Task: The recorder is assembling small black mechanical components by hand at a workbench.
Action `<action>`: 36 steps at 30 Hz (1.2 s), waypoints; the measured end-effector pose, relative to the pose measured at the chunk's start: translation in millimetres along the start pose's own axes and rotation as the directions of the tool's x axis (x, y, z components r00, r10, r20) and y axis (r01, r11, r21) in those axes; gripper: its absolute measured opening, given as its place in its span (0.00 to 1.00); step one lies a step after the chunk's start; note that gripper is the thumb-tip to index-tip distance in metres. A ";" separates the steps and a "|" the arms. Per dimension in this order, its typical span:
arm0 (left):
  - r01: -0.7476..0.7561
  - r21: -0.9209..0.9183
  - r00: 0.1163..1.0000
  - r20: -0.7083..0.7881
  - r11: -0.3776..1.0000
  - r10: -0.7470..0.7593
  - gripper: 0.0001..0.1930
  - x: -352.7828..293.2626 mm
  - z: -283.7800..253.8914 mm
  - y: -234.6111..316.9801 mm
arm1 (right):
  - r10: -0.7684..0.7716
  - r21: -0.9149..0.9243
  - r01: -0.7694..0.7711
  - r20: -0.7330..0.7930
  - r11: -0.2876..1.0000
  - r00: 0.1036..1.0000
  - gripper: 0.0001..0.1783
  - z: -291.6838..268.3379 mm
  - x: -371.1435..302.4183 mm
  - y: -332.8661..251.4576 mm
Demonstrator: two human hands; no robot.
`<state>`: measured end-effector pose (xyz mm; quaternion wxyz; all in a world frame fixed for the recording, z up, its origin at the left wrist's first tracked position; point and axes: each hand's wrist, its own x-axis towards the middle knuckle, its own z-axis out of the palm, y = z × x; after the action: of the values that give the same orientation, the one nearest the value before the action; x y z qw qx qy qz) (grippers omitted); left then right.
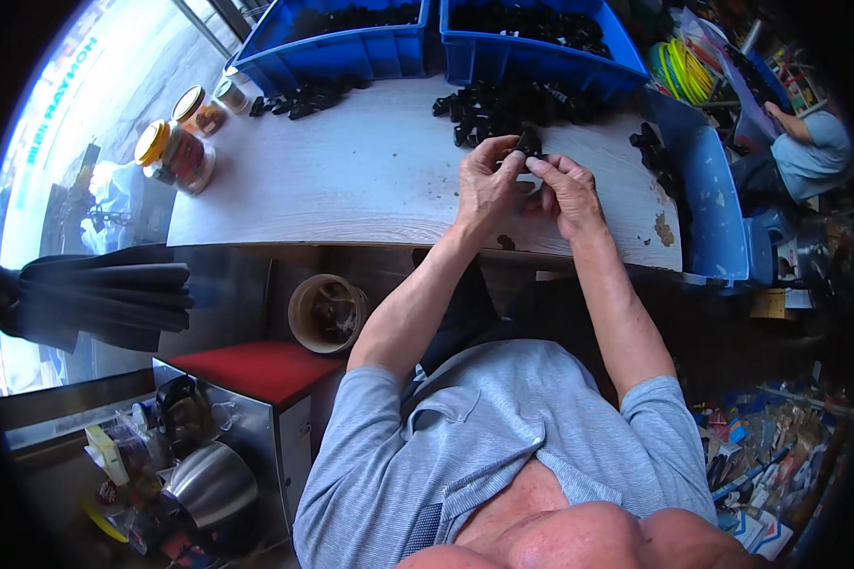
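Note:
Over the near right part of the white table point(332, 161), my left hand point(488, 185) and my right hand point(569, 192) come together around a small black part point(529, 144). Fingertips and thumbs of both hands pinch it, and its exact kind cannot be made out. Just beyond my fingers lies a heap of similar black parts point(489, 104), spread toward the blue bins. A smaller pile of black parts point(304, 98) sits at the table's far left.
Two blue bins point(337, 59) point(541, 55) of black parts stand at the back. Jars point(182, 156) line the left edge. A larger blue bin point(716, 204) borders the right side, with black pieces point(657, 156) beside it. A bucket point(327, 313) stands below. Another person point(811, 156) sits far right.

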<state>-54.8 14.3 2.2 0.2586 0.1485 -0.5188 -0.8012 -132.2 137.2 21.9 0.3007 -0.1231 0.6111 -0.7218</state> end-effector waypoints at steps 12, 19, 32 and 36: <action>-0.612 0.733 0.778 0.490 0.297 0.393 0.14 -1.4 -42.5 10.8 | 0.203 -0.382 -0.235 -0.124 0.894 0.971 0.09 12.6 3.1 -13.5; -0.660 0.714 0.727 0.527 0.235 0.439 0.14 -11.1 -40.2 23.7 | 0.241 -0.517 -0.200 0.012 0.832 0.970 0.23 11.1 11.3 -20.2; -0.615 0.772 0.786 0.580 0.163 0.214 0.16 -7.7 -56.0 36.4 | 0.220 -0.557 -0.160 0.042 0.815 0.975 0.20 17.7 7.1 -15.8; -0.679 0.730 0.720 0.639 0.082 0.272 0.19 -15.1 -59.9 30.7 | 0.204 -0.589 -0.124 0.071 0.799 0.976 0.19 15.2 8.2 -15.8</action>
<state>-4.1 -32.4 4.7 0.2742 -0.0515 -0.9379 -0.2063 -134.9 121.3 38.8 0.3496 -0.2027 0.7893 -0.4623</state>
